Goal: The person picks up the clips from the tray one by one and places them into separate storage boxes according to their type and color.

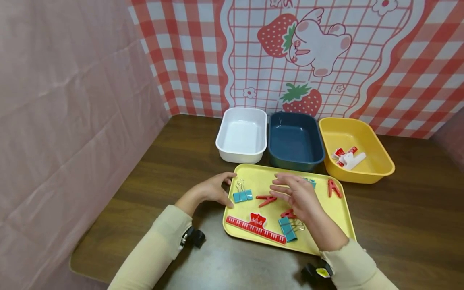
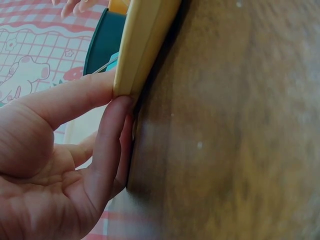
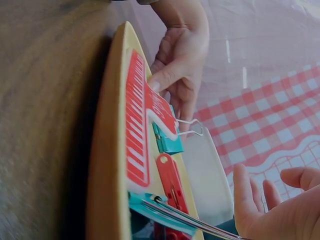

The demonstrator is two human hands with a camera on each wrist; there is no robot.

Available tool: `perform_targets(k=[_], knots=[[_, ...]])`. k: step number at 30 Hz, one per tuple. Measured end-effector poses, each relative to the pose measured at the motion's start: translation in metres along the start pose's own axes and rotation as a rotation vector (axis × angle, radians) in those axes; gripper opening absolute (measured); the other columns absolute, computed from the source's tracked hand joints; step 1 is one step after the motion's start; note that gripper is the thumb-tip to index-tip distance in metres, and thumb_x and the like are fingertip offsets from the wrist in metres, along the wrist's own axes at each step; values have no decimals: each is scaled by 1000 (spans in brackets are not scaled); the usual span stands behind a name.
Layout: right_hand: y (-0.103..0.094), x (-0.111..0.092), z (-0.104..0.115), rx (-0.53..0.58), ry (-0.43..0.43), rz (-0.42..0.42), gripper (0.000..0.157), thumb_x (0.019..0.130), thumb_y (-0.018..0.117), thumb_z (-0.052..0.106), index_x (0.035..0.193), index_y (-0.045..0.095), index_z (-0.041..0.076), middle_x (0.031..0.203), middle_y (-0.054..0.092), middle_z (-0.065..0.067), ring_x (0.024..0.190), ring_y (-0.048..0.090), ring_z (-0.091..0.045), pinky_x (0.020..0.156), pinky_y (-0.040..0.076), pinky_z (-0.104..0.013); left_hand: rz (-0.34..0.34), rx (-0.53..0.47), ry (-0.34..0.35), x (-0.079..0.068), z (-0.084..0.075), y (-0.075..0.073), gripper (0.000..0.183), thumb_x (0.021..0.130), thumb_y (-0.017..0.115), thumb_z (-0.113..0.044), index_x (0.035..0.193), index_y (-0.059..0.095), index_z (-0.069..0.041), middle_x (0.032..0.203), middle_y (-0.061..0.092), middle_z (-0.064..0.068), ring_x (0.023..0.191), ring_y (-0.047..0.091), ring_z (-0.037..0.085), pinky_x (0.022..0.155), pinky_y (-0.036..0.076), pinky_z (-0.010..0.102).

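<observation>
My left hand (image 1: pixel 214 189) grips the left rim of a yellow tray (image 1: pixel 268 170), thumb and fingers at its edge. Above the tray's middle, my right hand (image 1: pixel 299 197) hovers with loosely spread fingers and holds nothing. Near the left hand lies a teal binder clip (image 1: pixel 242 196), wire handles up. Another teal binder clip (image 1: pixel 288 229) lies below the right hand; a third (image 1: pixel 310 182) is partly hidden behind it. Red clothespins lie at the middle (image 1: pixel 266 200), under the right hand (image 1: pixel 288 214) and top right (image 1: pixel 334 188). A long red piano-key clip (image 1: pixel 255 230) lies along the front edge.
Behind the tray stand a white bin (image 1: pixel 242 155), a dark blue bin (image 1: pixel 295 161) and a yellow bin (image 1: pixel 384 163). White and red clips (image 1: pixel 351 160) lie in the yellow bin. A checked cloth (image 1: pixel 195 60) hangs behind the wooden table (image 1: pixel 145 201).
</observation>
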State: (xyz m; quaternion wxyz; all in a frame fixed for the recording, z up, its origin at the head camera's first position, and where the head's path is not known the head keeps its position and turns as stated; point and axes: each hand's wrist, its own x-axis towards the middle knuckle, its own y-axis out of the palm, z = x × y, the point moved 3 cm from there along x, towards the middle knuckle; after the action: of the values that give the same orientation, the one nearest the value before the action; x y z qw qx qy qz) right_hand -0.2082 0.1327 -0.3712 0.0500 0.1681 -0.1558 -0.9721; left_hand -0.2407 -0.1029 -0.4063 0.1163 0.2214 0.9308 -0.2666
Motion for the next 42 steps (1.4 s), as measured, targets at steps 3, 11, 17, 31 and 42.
perform_targets(k=[3,11,17,31,42], knots=[[4,1,-5,-63,39,24,34,93,57,15,119,53,-6,94,62,-9,85,65,-21,78,52,-33,-1,-4,-3,0,0,0,93,60,84,4,139,37,-9,117,43,12,80,57,21,66,50,29],[13,1,-19,-281,55,207,44,92,58,14,123,47,-15,100,64,-17,87,66,-26,80,51,-39,-3,-15,-3,-1,0,1,93,60,84,6,140,37,-10,117,43,13,79,58,21,66,51,29],[16,3,-31,-433,91,285,37,90,59,11,117,53,-14,95,65,-13,85,64,-19,79,52,-35,1,-26,-11,-1,0,1,93,60,83,6,139,37,-9,117,43,13,78,58,21,65,51,29],[18,0,-33,-928,-144,420,19,73,77,7,89,70,-1,90,64,-8,74,56,-15,68,49,-29,7,-37,-7,0,0,0,93,60,84,6,139,38,-9,116,42,13,76,58,21,64,51,29],[12,-2,-34,-798,-66,396,13,77,73,5,87,69,-4,94,62,-10,65,60,-17,62,54,-34,1,-44,-1,1,1,1,93,59,83,8,139,37,-9,116,42,13,78,59,22,65,51,29]])
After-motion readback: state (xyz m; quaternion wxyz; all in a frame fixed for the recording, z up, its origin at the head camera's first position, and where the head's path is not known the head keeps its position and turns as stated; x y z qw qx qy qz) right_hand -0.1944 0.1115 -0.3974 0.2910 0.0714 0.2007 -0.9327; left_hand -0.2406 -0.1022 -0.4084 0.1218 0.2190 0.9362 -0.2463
